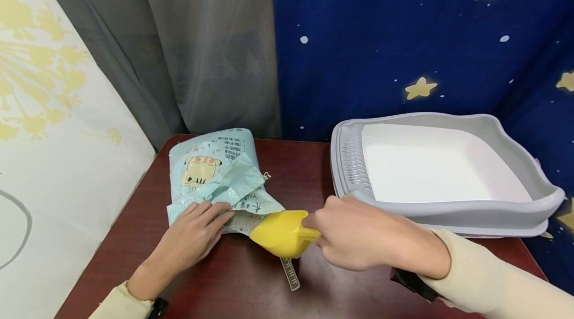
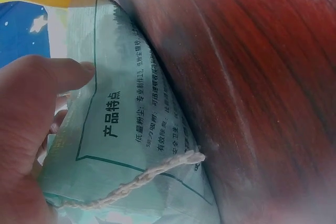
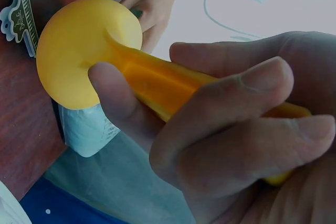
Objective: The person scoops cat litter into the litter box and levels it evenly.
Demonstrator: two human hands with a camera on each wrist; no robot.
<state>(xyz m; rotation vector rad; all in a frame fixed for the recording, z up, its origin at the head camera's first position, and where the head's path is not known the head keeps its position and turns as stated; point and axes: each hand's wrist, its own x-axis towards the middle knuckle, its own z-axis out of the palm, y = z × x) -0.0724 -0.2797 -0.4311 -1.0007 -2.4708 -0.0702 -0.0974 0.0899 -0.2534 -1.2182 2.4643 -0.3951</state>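
Note:
A light-blue plastic bag with a cartoon animal print lies on the table, its mouth toward the right front. Grey granules, like cat litter, show inside the opening. My left hand holds the bag near its mouth, thumb on the printed side in the left wrist view. In my right hand is a yellow scoop, fingers wrapped round its handle. The scoop's front edge is right at the bag's opening, overlapping the granules in the head view.
A grey litter box with a white inside stands at the right of the dark red table. A flat marked strip lies partly under the scoop. A braided cord hangs at the bag's edge. Curtains rise behind.

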